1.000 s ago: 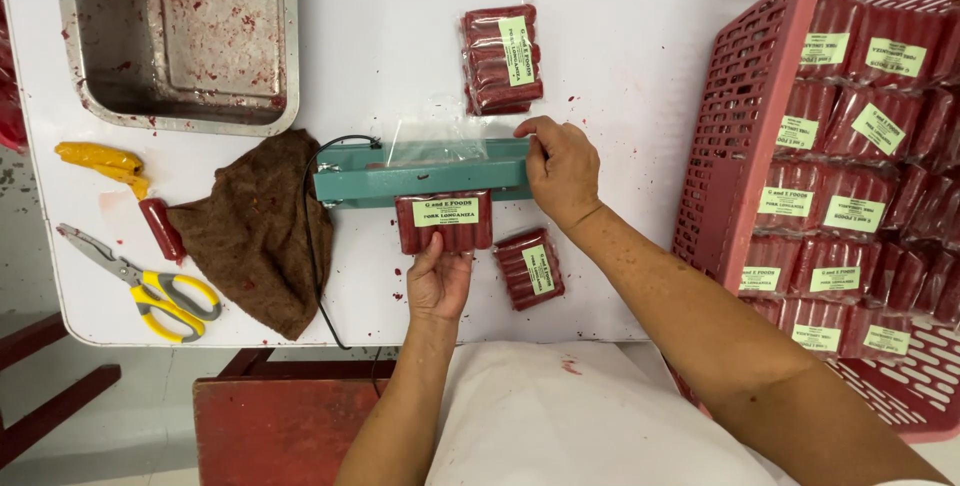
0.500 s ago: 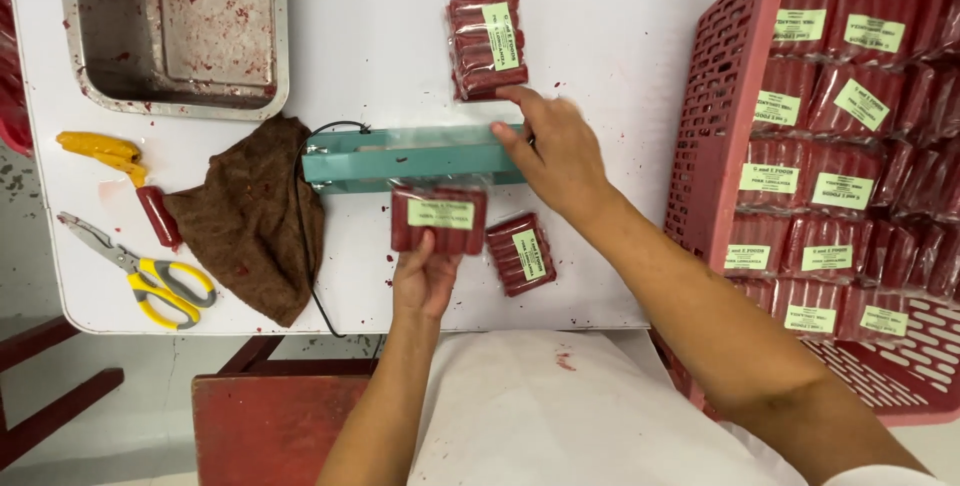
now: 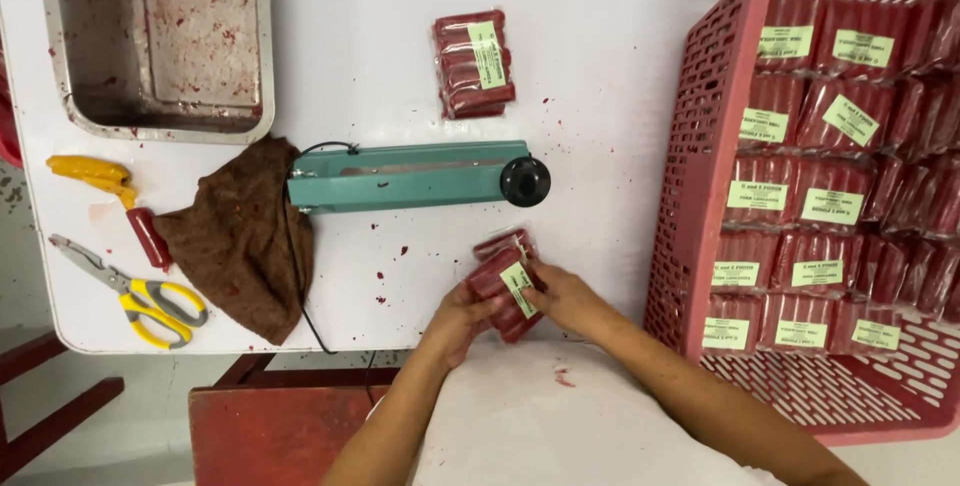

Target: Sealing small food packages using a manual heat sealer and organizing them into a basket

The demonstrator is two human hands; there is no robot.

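Observation:
Both of my hands hold a small stack of red sausage packs (image 3: 505,281) with green labels at the near edge of the white table (image 3: 620,126). My left hand (image 3: 458,318) grips the stack from the left, my right hand (image 3: 562,296) from the right. The teal heat sealer (image 3: 410,176) with a black knob lies shut just beyond, nothing under its bar. Another stack of labelled sausage packs (image 3: 475,64) lies farther back on the table.
A red plastic crate (image 3: 830,196) holding several rows of labelled packs stands at the right. A metal tray (image 3: 160,46) sits at back left. A brown cloth (image 3: 240,236), yellow-handled scissors (image 3: 135,286), a yellow tool (image 3: 95,174) and a loose sausage (image 3: 148,238) lie left.
My right hand left the sealer bar and came to the near edge. The pack that was in the sealer has been pulled out, and both hands now hold the packs together.

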